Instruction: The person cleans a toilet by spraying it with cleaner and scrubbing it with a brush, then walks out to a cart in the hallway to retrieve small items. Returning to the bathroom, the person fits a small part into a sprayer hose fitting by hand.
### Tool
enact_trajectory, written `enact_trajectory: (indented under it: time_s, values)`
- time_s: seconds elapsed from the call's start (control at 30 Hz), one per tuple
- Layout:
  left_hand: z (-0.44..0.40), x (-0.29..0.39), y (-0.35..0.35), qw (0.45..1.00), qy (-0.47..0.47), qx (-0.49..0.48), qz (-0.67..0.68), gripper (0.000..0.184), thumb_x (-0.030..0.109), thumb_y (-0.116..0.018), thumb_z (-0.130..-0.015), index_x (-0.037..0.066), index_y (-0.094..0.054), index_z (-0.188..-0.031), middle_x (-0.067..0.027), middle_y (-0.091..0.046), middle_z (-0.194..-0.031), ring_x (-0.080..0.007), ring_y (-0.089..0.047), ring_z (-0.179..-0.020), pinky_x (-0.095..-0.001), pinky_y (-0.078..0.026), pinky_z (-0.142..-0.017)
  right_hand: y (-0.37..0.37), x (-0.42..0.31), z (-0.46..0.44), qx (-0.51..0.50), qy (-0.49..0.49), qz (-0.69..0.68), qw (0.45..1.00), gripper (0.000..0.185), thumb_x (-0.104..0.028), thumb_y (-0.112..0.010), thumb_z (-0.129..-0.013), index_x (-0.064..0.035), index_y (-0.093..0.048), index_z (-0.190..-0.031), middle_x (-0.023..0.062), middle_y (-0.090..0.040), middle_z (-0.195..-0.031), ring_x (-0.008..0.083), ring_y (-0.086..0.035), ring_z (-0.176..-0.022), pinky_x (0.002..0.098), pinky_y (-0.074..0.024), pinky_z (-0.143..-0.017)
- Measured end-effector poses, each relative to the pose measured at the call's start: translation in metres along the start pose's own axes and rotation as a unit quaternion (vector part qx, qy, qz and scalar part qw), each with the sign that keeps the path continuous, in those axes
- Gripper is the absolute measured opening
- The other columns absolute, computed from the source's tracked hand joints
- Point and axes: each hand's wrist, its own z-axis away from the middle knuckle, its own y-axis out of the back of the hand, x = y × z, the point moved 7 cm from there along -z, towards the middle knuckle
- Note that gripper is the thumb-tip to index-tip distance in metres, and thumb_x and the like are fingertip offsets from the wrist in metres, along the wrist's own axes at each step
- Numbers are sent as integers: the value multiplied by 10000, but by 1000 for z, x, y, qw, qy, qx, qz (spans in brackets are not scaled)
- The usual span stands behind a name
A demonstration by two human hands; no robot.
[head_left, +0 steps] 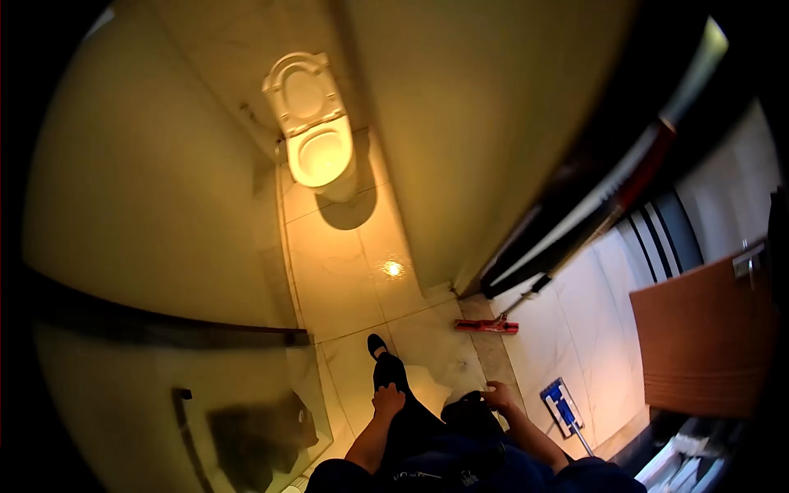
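My left hand (389, 399) is closed on the dark cloth of my left trouser leg (387, 371), near the knee. My right hand (497, 396) is at the right trouser leg (470, 411), its fingers bent and pinching the cloth at the knee. A black shoe (376, 345) on my left foot stands on the pale tiles. Where my right foot is, I cannot see.
Ahead stands a toilet (322, 156) with its lid up, on a shiny tiled floor (337, 263). A red-headed floor squeegee (486, 326) leans to the right. Near it lie a blue flat mop (562, 408) and a wooden door (699, 337). A glass panel (148, 394) stands left.
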Motion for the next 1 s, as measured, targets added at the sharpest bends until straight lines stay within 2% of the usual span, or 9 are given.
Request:
enact_trajectory:
  time_s: [0.03, 0.1, 0.13, 0.3, 0.53, 0.67, 0.73, 0.9, 1.0]
  values:
    - [-8, -23, 4, 999, 35, 11, 39, 346, 328, -479, -862, 68, -512, -1088, -225, -497, -1104, -416, -510, -980, -539, -433, -817, -23, -23, -21, -4, 82, 42, 996, 536, -144, -702, -697, 8, -528, -1181, 139, -614, -677, 190, -551, -493, 316, -423, -413]
    - [-51, -77, -13, 995, 29, 37, 90, 378, 336, -500, -836, 79, -511, -1113, -218, -504, -1111, -421, -511, -996, -539, -435, -823, -58, -95, -32, -25, -8, -75, 997, 535, -129, -708, -698, -21, -527, -1189, 102, -592, -614, 157, -496, -419, 289, -367, -347]
    - [-77, -100, -11, 992, 22, 56, 115, 396, 341, -511, -824, 84, -511, -1126, -215, -508, -1114, -423, -511, -1003, -539, -435, -826, -74, -140, -38, -42, -8, -47, 998, 525, -132, -713, -703, -48, -531, -1188, 92, -585, -608, 136, -474, -408, 282, -357, -340]
    - [-106, -164, 111, 967, 48, 59, 243, 394, 317, -533, -778, 83, -577, -1092, -207, -633, -993, -351, -601, -948, -433, -476, -836, -152, -341, -100, -29, 35, -91, 995, 482, -109, -689, -747, -60, -517, -1194, 69, -554, -583, 106, -426, -375, 263, -314, -325]
    - [-145, -253, 182, 971, 80, 22, 222, 397, 299, -547, -763, 79, -590, -1092, -201, -630, -1019, -356, -592, -972, -422, -470, -865, -188, -613, -159, 17, 160, -171, 972, 468, -99, -648, -788, -52, -500, -1229, 47, -527, -576, 82, -389, -348, 245, -294, -304]
    - [-195, -276, 220, 968, 100, -6, 228, 378, 302, -556, -765, 73, -609, -1061, -190, -621, -1060, -355, -579, -1006, -420, -461, -881, -205, -720, -244, 9, 190, -215, 958, 472, -71, -622, -785, -48, -492, -1238, 37, -518, -569, 82, -385, -341, 246, -278, -297]
    - [-231, -280, 238, 961, 126, -34, 245, 449, 402, -554, -786, 70, -601, -1084, -201, -613, -1077, -359, -563, -1048, -427, -432, -919, -218, -765, -297, 3, 180, -224, 958, 497, -83, -629, -777, -42, -463, -1244, 54, -530, -595, 83, -403, -356, 246, -273, -304]
    - [-333, -270, 362, 926, 166, 38, 338, 788, 625, -458, -800, 99, -319, -1371, -255, -462, -1280, -421, -447, -1175, -453, -363, -978, -275, -836, -444, -5, 82, -224, 971, 475, -64, -624, -774, -34, -444, -1213, 33, -506, -588, 81, -401, -397, 241, -266, -328]
    - [-394, -248, 435, 926, 122, -15, 356, 966, 695, -486, -740, 115, -146, -1433, -294, -417, -1304, -438, -428, -1187, -469, -346, -989, -314, -850, -518, -1, 3, -231, 973, 484, -23, -601, -767, -22, -423, -1217, 47, -508, -579, 96, -414, -391, 254, -286, -326]
